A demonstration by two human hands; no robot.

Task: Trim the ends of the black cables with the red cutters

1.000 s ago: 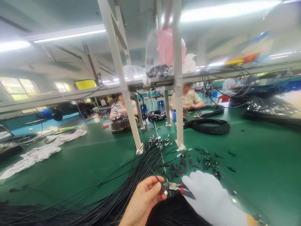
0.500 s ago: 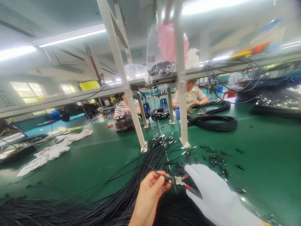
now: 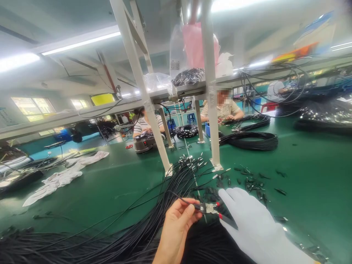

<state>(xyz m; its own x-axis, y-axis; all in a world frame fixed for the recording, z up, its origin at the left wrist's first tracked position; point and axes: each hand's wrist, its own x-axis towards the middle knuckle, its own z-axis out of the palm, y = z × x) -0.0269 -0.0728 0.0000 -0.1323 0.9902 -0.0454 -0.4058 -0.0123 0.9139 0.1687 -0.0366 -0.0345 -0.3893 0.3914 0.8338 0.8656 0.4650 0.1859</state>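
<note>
Bare fingers of my left hand (image 3: 180,220) pinch the end of a thin black cable (image 3: 176,194). My right hand (image 3: 247,223), in a white glove, is wrapped round the handles of pliers (image 3: 210,209) with red and black grips. The handles are spread, and the jaws meet the cable end right at my left fingertips. Whether the jaws are closed on it I cannot tell. Beneath and left of my hands runs a thick bundle of black cables (image 3: 154,216), with shiny metal tips at its far end.
Small black cut pieces (image 3: 251,183) are scattered right of the bundle on the green table (image 3: 316,176). White shelf posts (image 3: 214,110) rise ahead. Coiled black cables (image 3: 253,141) lie beyond, near two seated people. A white cloth (image 3: 63,179) is at left.
My hands and the pliers have shifted very slightly to the right, with the grip on cable and pliers unchanged. The view has moved a little.
</note>
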